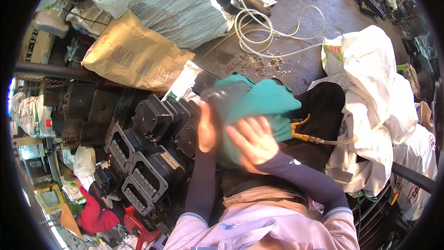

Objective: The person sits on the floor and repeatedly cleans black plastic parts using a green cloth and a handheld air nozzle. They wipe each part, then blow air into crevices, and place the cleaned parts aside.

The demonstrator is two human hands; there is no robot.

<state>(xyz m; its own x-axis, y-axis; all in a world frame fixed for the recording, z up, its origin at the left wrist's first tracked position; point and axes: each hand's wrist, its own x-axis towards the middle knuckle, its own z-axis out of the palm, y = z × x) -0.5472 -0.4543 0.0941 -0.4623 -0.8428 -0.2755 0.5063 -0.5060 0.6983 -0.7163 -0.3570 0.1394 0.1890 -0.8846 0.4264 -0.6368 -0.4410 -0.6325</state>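
Observation:
A green cloth (270,99) lies bunched over my lap. Against its left side is a dark grey, shiny piece (224,93), too blurred to name. My left hand (206,127) shows edge-on along the left side of the bundle, stretched upward with its palm side toward the cloth. On the front of the cloth lies my right hand (253,141), smeared by motion, its fingers stretched and apart. Right of the cloth, a yellow air gun (300,135) with a clear hose rests on my dark-clothed leg.
Black plastic housings (150,171) are stacked close on my left. A brown paper sack (136,53) and a large white sack (173,4) lie beyond them. Pale hose (259,30) coils on the floor ahead. White sacks (365,78) crowd my right. A person in red (95,215) is at lower left.

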